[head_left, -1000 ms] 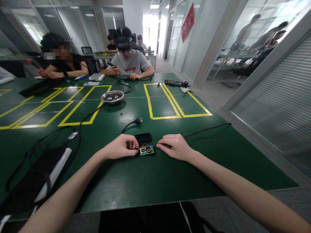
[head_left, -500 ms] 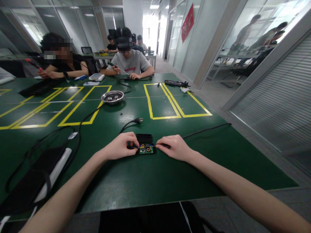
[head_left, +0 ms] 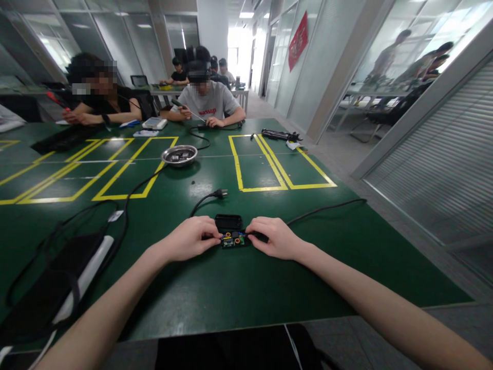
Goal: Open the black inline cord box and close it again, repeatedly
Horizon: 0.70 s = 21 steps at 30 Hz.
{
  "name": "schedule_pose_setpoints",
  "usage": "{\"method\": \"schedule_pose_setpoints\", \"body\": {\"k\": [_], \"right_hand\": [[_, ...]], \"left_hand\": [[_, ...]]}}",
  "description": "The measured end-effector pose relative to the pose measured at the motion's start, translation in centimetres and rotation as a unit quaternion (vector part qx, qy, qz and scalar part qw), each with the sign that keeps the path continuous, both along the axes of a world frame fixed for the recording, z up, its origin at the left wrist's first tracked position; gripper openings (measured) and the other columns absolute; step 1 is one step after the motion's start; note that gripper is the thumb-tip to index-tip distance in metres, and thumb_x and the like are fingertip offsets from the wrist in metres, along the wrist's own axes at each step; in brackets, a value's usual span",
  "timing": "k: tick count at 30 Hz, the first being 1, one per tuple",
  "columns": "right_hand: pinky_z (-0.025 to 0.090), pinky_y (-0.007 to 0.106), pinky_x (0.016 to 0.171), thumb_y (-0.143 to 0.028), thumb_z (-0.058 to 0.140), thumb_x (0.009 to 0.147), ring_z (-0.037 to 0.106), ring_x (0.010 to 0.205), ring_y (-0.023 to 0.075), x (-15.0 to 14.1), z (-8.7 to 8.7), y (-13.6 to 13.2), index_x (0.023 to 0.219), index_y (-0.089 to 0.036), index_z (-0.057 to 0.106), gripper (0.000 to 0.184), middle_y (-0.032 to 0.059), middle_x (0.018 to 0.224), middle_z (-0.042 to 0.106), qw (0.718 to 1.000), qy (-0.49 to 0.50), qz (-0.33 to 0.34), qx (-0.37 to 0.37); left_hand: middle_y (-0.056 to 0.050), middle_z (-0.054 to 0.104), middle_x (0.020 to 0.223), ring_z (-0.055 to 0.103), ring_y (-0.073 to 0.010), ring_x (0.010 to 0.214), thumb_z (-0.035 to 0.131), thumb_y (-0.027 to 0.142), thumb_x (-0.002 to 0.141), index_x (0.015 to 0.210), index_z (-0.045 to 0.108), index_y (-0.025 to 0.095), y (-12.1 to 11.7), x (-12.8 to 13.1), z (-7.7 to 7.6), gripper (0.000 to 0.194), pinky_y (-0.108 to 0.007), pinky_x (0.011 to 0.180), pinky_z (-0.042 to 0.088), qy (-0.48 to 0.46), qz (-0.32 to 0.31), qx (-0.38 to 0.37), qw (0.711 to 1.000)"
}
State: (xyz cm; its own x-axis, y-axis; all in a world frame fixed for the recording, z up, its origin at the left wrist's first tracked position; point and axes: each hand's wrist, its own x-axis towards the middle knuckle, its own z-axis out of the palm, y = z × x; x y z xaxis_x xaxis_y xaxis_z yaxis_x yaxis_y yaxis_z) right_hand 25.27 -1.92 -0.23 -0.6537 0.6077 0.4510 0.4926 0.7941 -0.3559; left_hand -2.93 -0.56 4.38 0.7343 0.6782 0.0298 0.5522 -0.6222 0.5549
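A small green circuit board [head_left: 233, 240] with copper-wound coils and coloured wires sits in a black plastic case half on the table. Just behind it lies the matching black case cover [head_left: 228, 222], inner side up. At the board's left end, my left hand [head_left: 194, 237] pinches the power cord, largely hidden by the fingers; its two-pin plug [head_left: 220, 193] rests beyond that hand. My right hand [head_left: 275, 237] is closed on the black cable [head_left: 327, 208] at the other end, thumb and fingertips near the wires. Fingers cover both cable entries.
A metal bowl [head_left: 179, 155] of small parts stands farther back on the green table [head_left: 269, 293]. At left lie a black-and-white device [head_left: 82, 280] and loose cords. Yellow tape marks rectangles. Across the table, two people work, one holding a screwdriver [head_left: 188, 110]. A black folded tripod-like item [head_left: 281, 134] lies back right.
The board and case half have shifted slightly toward me and to the right. My left fingertips have straightened and moved closer against the board's left end. My right hand stays at its end.
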Motion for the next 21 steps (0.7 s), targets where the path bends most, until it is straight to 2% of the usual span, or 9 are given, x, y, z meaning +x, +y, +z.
{"method": "schedule_pose_setpoints", "body": {"k": [8, 11, 13, 14, 15, 17, 19, 21], "right_hand": [[0.046, 0.028, 0.067, -0.014, 0.059, 0.090, 0.061, 0.076, 0.0183, -0.5, -0.1, 0.0, 0.087, -0.022, 0.056, 0.008, 0.0037, 0.084, 0.065, 1.000, -0.018, -0.011, -0.023], [0.045, 0.029, 0.068, -0.020, 0.061, 0.092, 0.060, 0.079, 0.0188, -0.7, 0.0, -0.2, 0.093, -0.022, 0.056, 0.005, 0.0045, 0.089, 0.065, 0.999, -0.021, -0.012, -0.023], [0.045, 0.029, 0.068, -0.021, 0.061, 0.093, 0.060, 0.080, 0.0190, -0.7, 0.0, -0.3, 0.095, -0.022, 0.056, 0.005, 0.0048, 0.090, 0.065, 0.999, -0.021, -0.012, -0.022], [0.045, 0.029, 0.068, -0.021, 0.061, 0.093, 0.060, 0.080, 0.0189, -0.7, 0.1, -0.3, 0.095, -0.022, 0.055, 0.006, 0.0048, 0.091, 0.065, 0.999, -0.021, -0.010, -0.022], [0.045, 0.029, 0.068, -0.020, 0.061, 0.093, 0.060, 0.080, 0.0189, -0.7, 0.1, -0.3, 0.095, -0.022, 0.055, 0.006, 0.0048, 0.090, 0.065, 1.000, -0.021, -0.009, -0.022], [0.045, 0.029, 0.067, -0.020, 0.061, 0.093, 0.060, 0.080, 0.0189, -0.7, 0.1, -0.3, 0.094, -0.022, 0.055, 0.006, 0.0046, 0.090, 0.065, 0.999, -0.021, -0.007, -0.023], [0.045, 0.029, 0.067, -0.020, 0.061, 0.093, 0.060, 0.079, 0.0188, -0.6, 0.1, -0.2, 0.094, -0.022, 0.055, 0.006, 0.0044, 0.089, 0.065, 0.999, -0.020, -0.007, -0.024], [0.045, 0.029, 0.067, -0.021, 0.061, 0.094, 0.060, 0.079, 0.0188, -0.6, 0.0, -0.2, 0.094, -0.022, 0.056, 0.005, 0.0043, 0.089, 0.065, 1.000, -0.018, -0.007, -0.023]], "left_hand": [[-0.003, 0.068, 0.086, 0.062, -0.0194, 0.080, 0.058, 0.022, 0.093, 0.084, 0.066, 0.021, -1.2, 1.3, -0.3, 0.012, -0.027, 0.070, 0.047, 0.059, 0.052, 0.033, 0.996], [-0.007, 0.073, 0.100, 0.066, -0.0235, 0.096, 0.059, 0.026, 0.095, 0.098, 0.071, 0.021, -2.2, 1.2, 0.5, 0.013, -0.033, 0.085, 0.052, 0.079, 0.047, 0.080, 0.993], [-0.011, 0.071, 0.126, 0.064, -0.0289, 0.117, 0.061, 0.036, 0.096, 0.127, 0.068, 0.024, -2.8, 0.3, 1.1, 0.034, -0.043, 0.103, 0.051, 0.102, 0.082, 0.080, 0.988], [-0.014, 0.066, 0.137, 0.059, -0.0340, 0.128, 0.063, 0.042, 0.094, 0.137, 0.063, 0.025, -3.1, -0.4, 1.4, 0.046, -0.053, 0.110, 0.046, 0.126, 0.133, 0.091, 0.979], [-0.016, 0.060, 0.147, 0.050, -0.0412, 0.140, 0.065, 0.048, 0.092, 0.142, 0.061, 0.025, -3.3, -1.3, 1.7, 0.055, -0.067, 0.115, 0.037, 0.158, 0.215, 0.119, 0.956], [-0.021, 0.048, 0.159, 0.027, -0.0527, 0.152, 0.064, 0.057, 0.090, 0.144, 0.060, 0.024, -3.4, -3.6, 2.1, 0.063, -0.086, 0.112, 0.019, 0.199, 0.389, 0.167, 0.884], [-0.021, 0.038, 0.165, 0.015, -0.0576, 0.155, 0.057, 0.065, 0.092, 0.148, 0.057, 0.024, -3.2, -5.9, 2.3, 0.069, -0.092, 0.108, 0.013, 0.195, 0.516, 0.146, 0.821], [-0.017, 0.035, 0.168, 0.011, -0.0610, 0.154, 0.056, 0.069, 0.090, 0.149, 0.056, 0.026, -2.9, -7.7, 2.3, 0.073, -0.092, 0.106, 0.019, 0.182, 0.574, 0.082, 0.794]]}}
